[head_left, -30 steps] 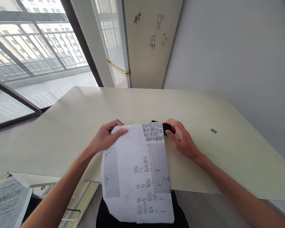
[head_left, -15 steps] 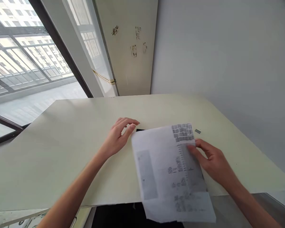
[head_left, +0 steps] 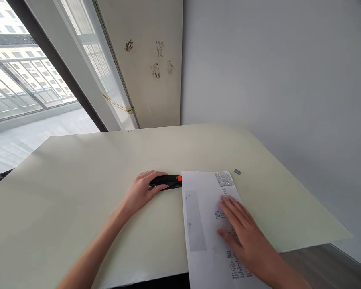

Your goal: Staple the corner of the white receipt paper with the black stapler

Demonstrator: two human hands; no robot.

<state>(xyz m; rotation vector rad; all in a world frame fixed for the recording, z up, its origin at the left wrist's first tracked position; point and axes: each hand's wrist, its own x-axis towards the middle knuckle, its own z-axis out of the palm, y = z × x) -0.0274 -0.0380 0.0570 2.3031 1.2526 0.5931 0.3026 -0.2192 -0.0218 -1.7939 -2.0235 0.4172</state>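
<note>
A printed white sheet of paper (head_left: 203,216) lies flat on the pale table (head_left: 78,180), its near end hanging over the front edge. My right hand (head_left: 243,237) rests flat on it with the fingers stretched out. A black stapler (head_left: 167,182) with an orange-red end lies just left of the sheet's top corner. My left hand (head_left: 141,190) is curled over the stapler's left end, fingers bent around it.
A small strip of staples (head_left: 237,172) lies on the table to the right of the sheet's top. A grey wall (head_left: 273,80) bounds the right side. A stained cream panel (head_left: 150,60) and a large window (head_left: 24,80) stand behind the table.
The sheet has gone from both hands in front of me to flat on the table at the right. My left hand let go of it and closed on the stapler. The view swung right.
</note>
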